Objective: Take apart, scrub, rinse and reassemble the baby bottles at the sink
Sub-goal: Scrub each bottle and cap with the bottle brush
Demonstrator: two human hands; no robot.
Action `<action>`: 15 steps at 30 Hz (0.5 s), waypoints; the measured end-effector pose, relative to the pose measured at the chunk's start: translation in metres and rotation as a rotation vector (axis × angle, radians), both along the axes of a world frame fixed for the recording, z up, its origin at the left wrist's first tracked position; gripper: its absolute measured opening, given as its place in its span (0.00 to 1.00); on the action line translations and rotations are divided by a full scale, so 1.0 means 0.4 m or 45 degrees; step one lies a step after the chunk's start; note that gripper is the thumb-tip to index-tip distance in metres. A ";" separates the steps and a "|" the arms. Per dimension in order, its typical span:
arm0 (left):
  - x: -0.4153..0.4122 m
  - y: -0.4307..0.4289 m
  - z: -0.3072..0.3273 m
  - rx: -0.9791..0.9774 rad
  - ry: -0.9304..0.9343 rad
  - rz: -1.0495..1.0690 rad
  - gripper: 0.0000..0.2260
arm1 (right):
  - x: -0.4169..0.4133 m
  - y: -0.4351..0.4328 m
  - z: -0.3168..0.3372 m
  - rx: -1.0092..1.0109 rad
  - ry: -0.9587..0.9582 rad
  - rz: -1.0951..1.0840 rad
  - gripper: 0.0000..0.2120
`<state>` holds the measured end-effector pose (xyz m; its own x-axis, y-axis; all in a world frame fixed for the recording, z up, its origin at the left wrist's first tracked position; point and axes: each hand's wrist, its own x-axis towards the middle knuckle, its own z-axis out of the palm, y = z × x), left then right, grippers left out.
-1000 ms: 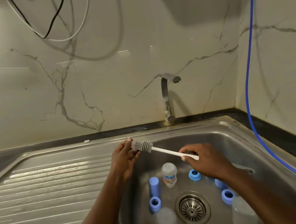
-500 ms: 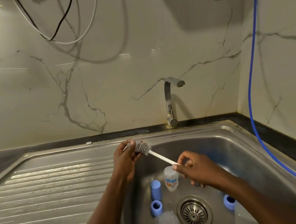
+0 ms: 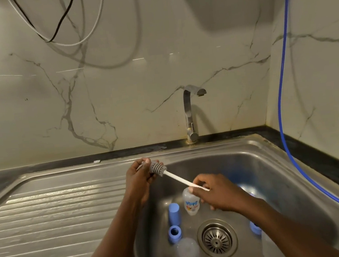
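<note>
Over the steel sink basin [image 3: 272, 172] my right hand [image 3: 218, 194] pinches the white handle of a bottle brush [image 3: 178, 178]. Its grey ribbed head lies against my left hand [image 3: 140, 176], whose fingers close on a small clear part that is mostly hidden. On the basin floor stands a small clear bottle [image 3: 190, 203] with a printed label. Beside it are a blue cap [image 3: 174, 211], a blue ring [image 3: 174, 233] and a clear dome cover [image 3: 185, 251]. Another blue ring [image 3: 254, 226] shows behind my right forearm.
The faucet [image 3: 191, 113] rises behind the basin, with no water running. A ribbed steel drainboard [image 3: 54, 212] stretches to the left. The drain strainer [image 3: 216, 238] sits in the basin floor. A blue hose [image 3: 283, 96] hangs down the right wall. Cables [image 3: 61, 29] loop overhead.
My right hand has slid left and nearer along the handle, now covering the blue ring it was beside. The brush head pushed further into my left hand's fingers.
</note>
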<state>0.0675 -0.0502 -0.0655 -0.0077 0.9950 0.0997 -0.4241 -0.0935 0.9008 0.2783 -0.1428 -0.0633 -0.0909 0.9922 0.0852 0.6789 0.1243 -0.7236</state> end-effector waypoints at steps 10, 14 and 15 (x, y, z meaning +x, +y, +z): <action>-0.035 0.006 -0.005 0.029 0.090 -0.063 0.07 | 0.055 0.035 -0.006 -0.033 -0.124 -0.018 0.16; -0.031 0.008 -0.013 0.026 0.131 -0.151 0.07 | 0.080 0.008 -0.009 -0.538 0.371 0.059 0.19; -0.024 0.012 -0.015 0.018 0.126 -0.106 0.07 | 0.071 0.007 -0.017 -0.418 0.302 0.025 0.17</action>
